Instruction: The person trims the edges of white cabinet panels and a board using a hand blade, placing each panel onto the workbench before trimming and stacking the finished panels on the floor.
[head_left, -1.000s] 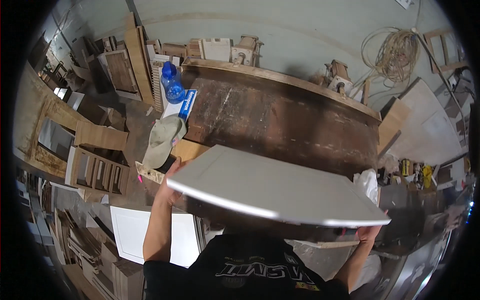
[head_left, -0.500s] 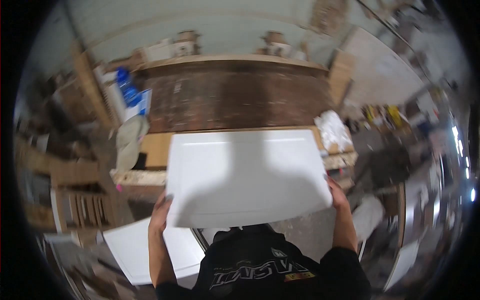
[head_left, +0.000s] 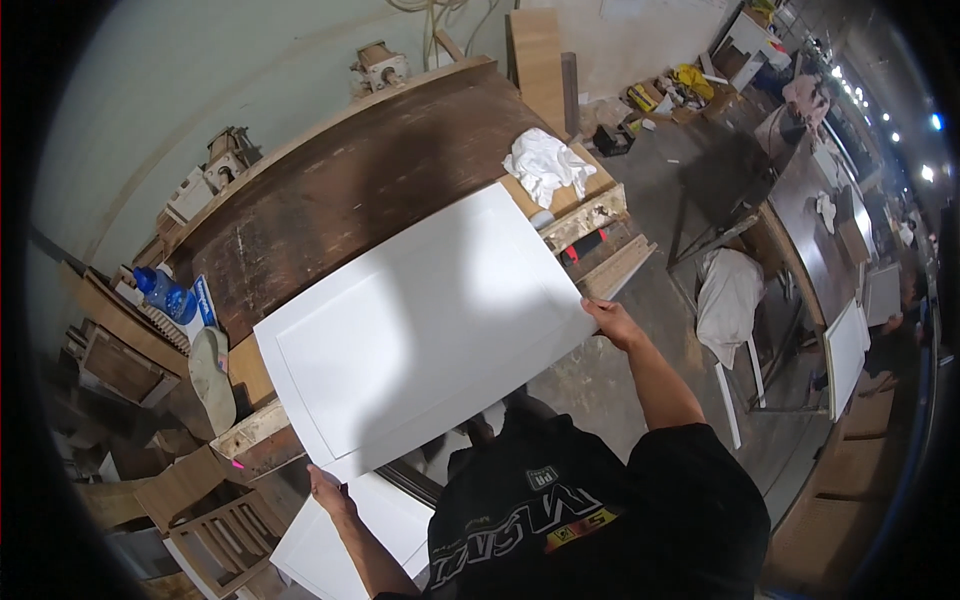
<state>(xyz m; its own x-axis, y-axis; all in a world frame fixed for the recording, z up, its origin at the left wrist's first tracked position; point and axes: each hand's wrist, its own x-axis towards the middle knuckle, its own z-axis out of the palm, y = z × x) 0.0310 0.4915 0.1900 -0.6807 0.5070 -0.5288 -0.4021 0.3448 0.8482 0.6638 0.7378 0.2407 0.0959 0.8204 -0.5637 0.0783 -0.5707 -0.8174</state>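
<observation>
I hold a large white cabinet door panel point(head_left: 425, 330) with a recessed centre, flat in front of my chest. My left hand point(head_left: 328, 492) grips its near left corner. My right hand point(head_left: 612, 322) grips its near right corner. The panel hangs partly over the front edge of a dark brown wooden workbench point(head_left: 370, 190), tilted across the picture.
A crumpled white rag point(head_left: 545, 165) lies on the bench's right end. A blue bottle point(head_left: 165, 293) and a pale cap point(head_left: 212, 378) sit at its left end. Another white panel point(head_left: 345, 540) lies below by my left arm. Wooden frames, boards and more benches stand around.
The panel was raised edge-on, then laid flat before me. My view has swung right, so the bench and panel now run diagonally. Both hands keep their hold.
</observation>
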